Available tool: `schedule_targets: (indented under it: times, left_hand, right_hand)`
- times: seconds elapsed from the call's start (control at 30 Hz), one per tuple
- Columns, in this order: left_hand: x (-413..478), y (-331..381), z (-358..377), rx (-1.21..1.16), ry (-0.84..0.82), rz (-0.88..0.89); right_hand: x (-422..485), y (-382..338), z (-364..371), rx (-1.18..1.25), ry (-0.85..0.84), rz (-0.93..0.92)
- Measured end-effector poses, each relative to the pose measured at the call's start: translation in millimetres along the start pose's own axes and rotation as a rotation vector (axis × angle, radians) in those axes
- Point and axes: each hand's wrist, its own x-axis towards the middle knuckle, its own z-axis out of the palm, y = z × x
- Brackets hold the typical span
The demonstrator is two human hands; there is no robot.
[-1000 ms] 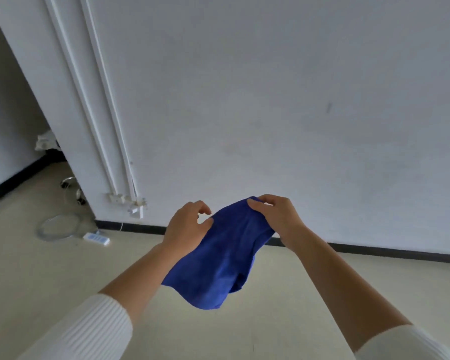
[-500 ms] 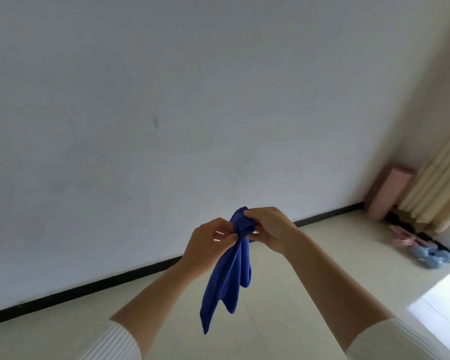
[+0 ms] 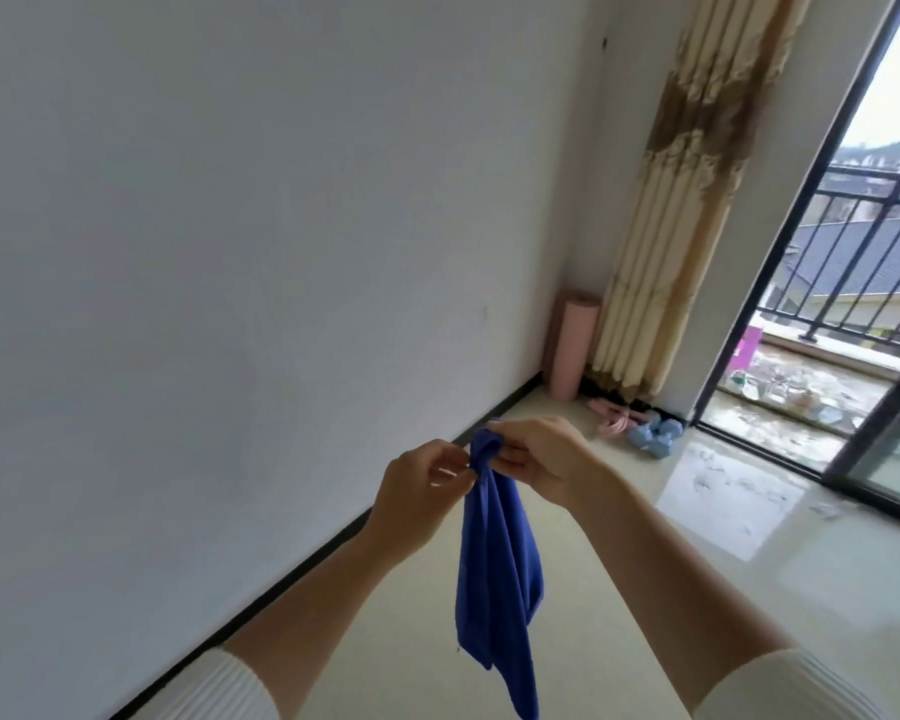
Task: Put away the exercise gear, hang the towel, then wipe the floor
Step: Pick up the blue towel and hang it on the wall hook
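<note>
With curled fingers [image 3: 450, 462], your left hand [image 3: 419, 491] and right hand [image 3: 544, 459] are pinching the bunched top of the cloth [image 3: 494, 563], which is hanging below them. Far beyond them, mat [image 3: 572, 350] and dumbbells [image 3: 655, 441] are sitting by the curtain [image 3: 697, 200]. You are probably nearing the wiping, which is calling for spreading the cloth on the floor [image 3: 827, 589].

A plain white wall [image 3: 230, 252] fills the left, with black skirting [image 3: 510, 402] along its foot. At the far right, a beige curtain [image 3: 687, 189] hangs beside a dark-framed glass door [image 3: 874, 439] and a balcony railing [image 3: 863, 236].
</note>
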Motion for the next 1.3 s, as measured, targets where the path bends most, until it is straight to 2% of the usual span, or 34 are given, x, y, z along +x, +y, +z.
schedule_targets:
  times: [0.27,0.4,0.57,0.73,0.8,0.93,1.0,1.2,1.3]
  left_hand:
    - [193,3,63,-0.029,-0.192,0.035]
    - [277,8,109,0.029,-0.182,0.083]
    - [384,17,169,-0.017,-0.150,0.077]
    - [494,34,228,-0.131,-0.105,0.016]
    - [537,44,251,-0.155,-0.080,0.015]
    - [619,66,285,-0.182,-0.063,0.017]
    - [659,74,301,-0.184,-0.080,0.021]
    - [779,91,341,-0.216,-0.135,0.034]
    - [845,91,354,-0.213,-0.150,0.045]
  right_hand:
    - [137,-85,-83,0.166,0.151,-0.040]
    - [197,-127,-123,0.193,0.174,-0.066]
    - [277,-184,-187,0.179,0.162,-0.074]
    - [359,-248,-261,-0.019,0.205,-0.094]
    - [389,-272,-287,-0.100,0.183,-0.109]
    - [439,-306,-328,-0.087,0.124,-0.137]
    - [467,-322,-347,-0.209,0.109,-0.203]
    - [569,-368,-385,-0.458,0.279,-0.466]
    - [631,-393,-404,-0.642,0.395,-0.499]
